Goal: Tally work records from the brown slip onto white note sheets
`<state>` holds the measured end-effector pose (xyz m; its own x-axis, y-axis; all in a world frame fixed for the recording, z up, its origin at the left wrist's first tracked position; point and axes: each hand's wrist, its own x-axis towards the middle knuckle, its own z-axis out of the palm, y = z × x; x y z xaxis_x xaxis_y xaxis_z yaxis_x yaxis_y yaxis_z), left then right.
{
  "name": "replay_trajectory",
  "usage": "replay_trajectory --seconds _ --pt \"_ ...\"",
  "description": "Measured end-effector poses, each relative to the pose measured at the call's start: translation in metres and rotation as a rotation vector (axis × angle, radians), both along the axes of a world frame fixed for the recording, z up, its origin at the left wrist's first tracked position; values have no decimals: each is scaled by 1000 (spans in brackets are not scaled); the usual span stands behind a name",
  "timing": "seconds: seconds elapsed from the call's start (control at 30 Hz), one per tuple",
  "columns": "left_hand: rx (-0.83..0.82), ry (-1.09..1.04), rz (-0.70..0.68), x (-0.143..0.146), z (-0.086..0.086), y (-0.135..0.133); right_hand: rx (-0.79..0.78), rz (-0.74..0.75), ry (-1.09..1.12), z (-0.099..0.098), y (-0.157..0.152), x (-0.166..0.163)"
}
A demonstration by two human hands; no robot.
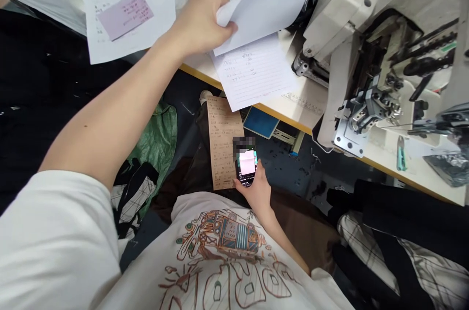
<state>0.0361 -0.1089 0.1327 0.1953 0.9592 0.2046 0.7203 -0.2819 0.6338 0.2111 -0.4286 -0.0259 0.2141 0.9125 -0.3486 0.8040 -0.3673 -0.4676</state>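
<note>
My left hand (200, 22) is raised over the table edge, fingers pinched on a blank white sheet (271, 0) that it lifts off a stack. Under the lifted sheet lies a lined sheet with handwriting (252, 73). My right hand (256, 193) is low by my lap, closed round a phone (246, 166) with a lit pink screen. A brown handwritten paper slip (222, 141) lies on my lap right next to the phone.
A white industrial sewing machine (381, 46) stands on the table (315, 105) at the right. More printed sheets with a pink note (124, 14) lie top left. Green-handled snips (401, 154) rest on the table. Dark and plaid fabric (395, 232) is piled lower right, a green bag (157, 139) below.
</note>
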Motion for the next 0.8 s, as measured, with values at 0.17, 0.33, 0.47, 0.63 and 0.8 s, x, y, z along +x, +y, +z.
replay_trajectory --seconds 0.17,0.33,0.47,0.63,0.8 --pt "21 -73 32 -4 5 -1 -4 -6 -8 1 1 -1" --pt "22 -102 28 -4 3 -1 -42 -15 10 5 2 -2" --pt "40 -81 24 -5 3 2 -46 -23 23 6 2 -1" --pt "71 -70 14 -6 2 4 -36 -18 17 6 2 0" --pt "68 -48 32 -5 4 4 -33 -12 1 5 2 0"
